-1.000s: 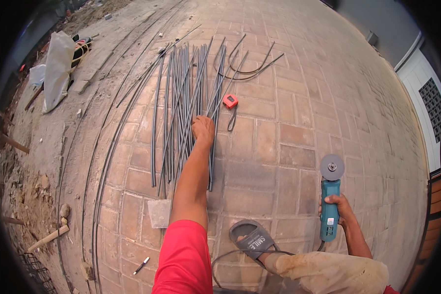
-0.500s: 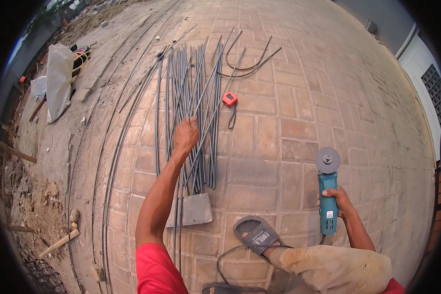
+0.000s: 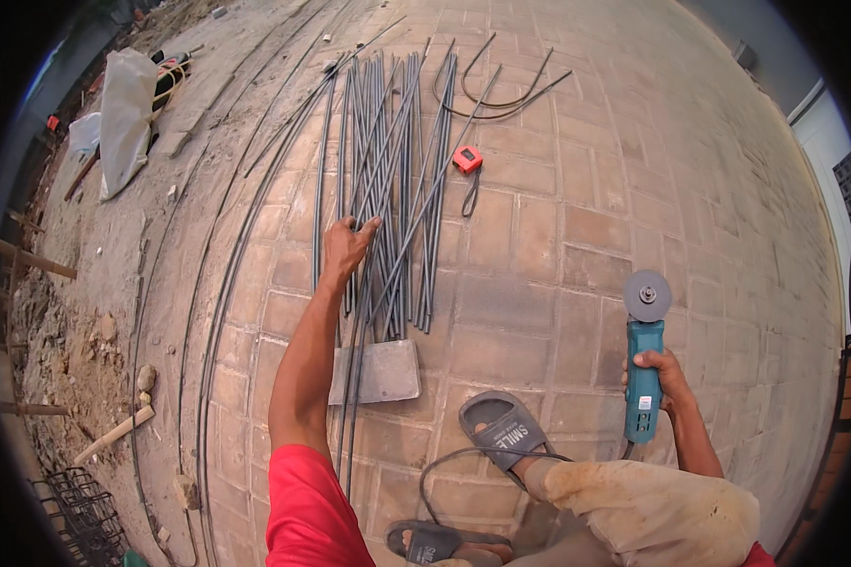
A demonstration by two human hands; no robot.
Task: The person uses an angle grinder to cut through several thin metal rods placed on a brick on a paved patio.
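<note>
A bundle of long grey steel rods [image 3: 406, 170] lies criss-crossed on the pavers. My left hand [image 3: 348, 244] is on the bundle with fingers curled onto rods; a few of these reach toward me across a grey concrete slab [image 3: 388, 378]. At the lower right, my right hand [image 3: 669, 376] grips the body of a teal angle grinder [image 3: 645, 406], its grey disc pointing forward and its cord trailing past my sandalled foot. A red tape measure [image 3: 467, 161] with a dark strap lies just right of the bundle.
Bent U-shaped rods [image 3: 501, 109] lie beyond the tape. Long rods run along the left beside rough dirt, wooden sticks [image 3: 113, 435], a wire cage [image 3: 76, 506] and a white sack [image 3: 125, 123]. A wall with a white door [image 3: 837, 189] stands at the right.
My left hand has shifted leftward, and some rods have come toward me, now stretching over the slab. The grinder stays in my right hand. The view has shifted slightly.
</note>
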